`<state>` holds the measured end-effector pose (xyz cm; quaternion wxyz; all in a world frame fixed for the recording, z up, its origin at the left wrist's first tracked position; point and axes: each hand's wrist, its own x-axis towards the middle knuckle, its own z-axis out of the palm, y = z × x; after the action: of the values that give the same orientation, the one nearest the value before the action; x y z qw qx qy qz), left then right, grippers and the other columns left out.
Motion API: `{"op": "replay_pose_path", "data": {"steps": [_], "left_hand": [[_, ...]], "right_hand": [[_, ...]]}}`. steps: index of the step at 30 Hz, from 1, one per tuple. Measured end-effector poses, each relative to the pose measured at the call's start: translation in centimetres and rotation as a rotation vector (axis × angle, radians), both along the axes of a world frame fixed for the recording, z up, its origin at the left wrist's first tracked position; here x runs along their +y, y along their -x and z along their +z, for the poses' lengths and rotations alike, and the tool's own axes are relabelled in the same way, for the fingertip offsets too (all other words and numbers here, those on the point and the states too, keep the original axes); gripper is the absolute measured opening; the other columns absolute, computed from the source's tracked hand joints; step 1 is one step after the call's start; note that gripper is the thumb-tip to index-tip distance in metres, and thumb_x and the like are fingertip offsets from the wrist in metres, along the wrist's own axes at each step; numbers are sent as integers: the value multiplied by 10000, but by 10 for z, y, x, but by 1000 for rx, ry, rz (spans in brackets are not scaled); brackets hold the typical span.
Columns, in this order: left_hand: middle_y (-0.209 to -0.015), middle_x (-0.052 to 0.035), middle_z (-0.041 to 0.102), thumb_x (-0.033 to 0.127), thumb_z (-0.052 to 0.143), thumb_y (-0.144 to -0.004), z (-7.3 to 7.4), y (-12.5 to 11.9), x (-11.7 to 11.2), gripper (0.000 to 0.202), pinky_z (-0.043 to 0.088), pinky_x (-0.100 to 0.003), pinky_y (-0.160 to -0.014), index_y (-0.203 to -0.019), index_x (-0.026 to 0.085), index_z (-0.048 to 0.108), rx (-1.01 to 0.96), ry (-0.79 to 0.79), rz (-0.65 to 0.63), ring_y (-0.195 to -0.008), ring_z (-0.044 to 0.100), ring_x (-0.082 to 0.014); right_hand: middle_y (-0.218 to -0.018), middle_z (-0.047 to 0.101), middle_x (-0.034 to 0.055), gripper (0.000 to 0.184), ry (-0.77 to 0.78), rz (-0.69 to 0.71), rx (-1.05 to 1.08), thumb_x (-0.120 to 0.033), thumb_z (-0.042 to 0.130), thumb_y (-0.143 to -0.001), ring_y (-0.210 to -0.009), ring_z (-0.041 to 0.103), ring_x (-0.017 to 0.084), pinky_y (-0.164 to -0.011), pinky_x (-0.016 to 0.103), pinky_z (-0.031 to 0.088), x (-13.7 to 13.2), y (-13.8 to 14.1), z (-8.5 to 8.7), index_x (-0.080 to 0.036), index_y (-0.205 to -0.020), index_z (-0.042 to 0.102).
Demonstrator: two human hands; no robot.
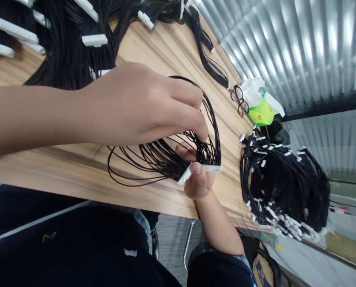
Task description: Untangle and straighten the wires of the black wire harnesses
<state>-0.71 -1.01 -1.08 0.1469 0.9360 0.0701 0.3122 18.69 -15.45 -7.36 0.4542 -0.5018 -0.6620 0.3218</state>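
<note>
My left hand (142, 103) reaches in from the left over a wooden table (76, 167), fingers closed in a pinch on thin black wires of a wire harness (163, 157). The harness wires loop out over the table and run into a long white connector (200, 171). My right hand (197, 181) comes up from the table's near edge and grips that connector between thumb and fingers. Both hands meet at the harness, close to the table edge.
A large heap of black harnesses with white connectors (281, 187) lies at the right end. More harnesses (70, 44) are spread across the far left. Glasses (239, 100) and a green packet with white tissue (260, 107) lie near a corrugated metal wall (300, 44).
</note>
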Motion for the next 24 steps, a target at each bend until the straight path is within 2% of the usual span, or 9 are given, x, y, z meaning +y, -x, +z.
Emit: {"op": "replay_pose_path", "data": {"steps": [3, 7, 10, 12, 15, 18, 20, 22, 24], "left_hand": [[-1037, 26, 724, 346, 254, -1118, 2, -2, 1, 491, 369, -235, -772, -1248, 286, 724, 6, 27, 35, -853, 612, -68], [-1034, 52, 695, 376, 234, -1088, 8, 0, -5, 502, 446, -306, -867, -1262, 314, 701, -7, -7, 66, -899, 657, -95], [-1118, 38, 683, 439, 248, -1074, 12, 3, -18, 489, 483, -311, -833, -1297, 352, 674, -5, -16, 210, -914, 687, -120], [-1217, 51, 688, 434, 319, -1077, 13, 4, -25, 421, 489, -286, -779, -1229, 366, 705, -40, -78, 250, -865, 683, -107], [-1144, 95, 727, 349, 366, -1085, 7, 2, -24, 413, 446, -299, -681, -962, 318, 759, -78, -236, 183, -789, 659, -110], [-952, 81, 718, 303, 337, -1089, -1, -1, -14, 466, 362, -269, -613, -874, 293, 750, -118, -320, 25, -722, 608, -98], [-876, 56, 700, 328, 345, -1090, -6, -2, -9, 454, 351, -257, -630, -885, 266, 746, -130, -280, -8, -657, 543, -76], [-821, 39, 692, 351, 382, -1085, -10, -2, -7, 437, 342, -267, -645, -851, 227, 729, -111, -204, 44, -631, 511, -71], [-788, 43, 686, 344, 415, -1080, -13, -1, -8, 414, 282, -272, -621, -823, 216, 714, -124, -213, 50, -621, 506, -70]], "right_hand": [[-762, 561, 33, 376, -37, 12, 98, -593, 425, -1014, -808, 638, 249, -761, 434, 590, 1, 1, 5, -283, -929, 619], [-789, 585, 26, 279, -98, -36, 148, -511, 479, -1015, -746, 608, 221, -736, 412, 573, 3, -1, 7, -282, -939, 618], [-830, 636, 43, 291, -191, -111, 53, -480, 470, -1020, -817, 662, 243, -791, 429, 601, 4, -6, 5, -278, -939, 663], [-832, 648, 58, 351, -224, -153, -45, -502, 444, -1020, -866, 686, 265, -803, 445, 619, 4, -9, 3, -270, -934, 692], [-857, 646, 74, 412, -226, -246, -94, -544, 414, -1015, -865, 689, 272, -764, 452, 638, 2, -13, -3, -256, -925, 693], [-912, 642, 77, 398, -214, -300, -38, -550, 418, -1013, -857, 685, 260, -747, 447, 652, -3, -16, -12, -258, -947, 681], [-941, 636, 78, 395, -176, -294, -3, -551, 414, -1015, -842, 689, 255, -743, 451, 660, -6, -17, -17, -259, -974, 677], [-944, 626, 74, 392, -141, -293, 20, -553, 400, -1020, -803, 689, 247, -717, 452, 658, -8, -17, -18, -263, -1007, 663], [-919, 614, 58, 382, -86, -285, -13, -560, 380, -1026, -777, 682, 239, -690, 440, 647, -9, -17, -17, -279, -1039, 637]]}}
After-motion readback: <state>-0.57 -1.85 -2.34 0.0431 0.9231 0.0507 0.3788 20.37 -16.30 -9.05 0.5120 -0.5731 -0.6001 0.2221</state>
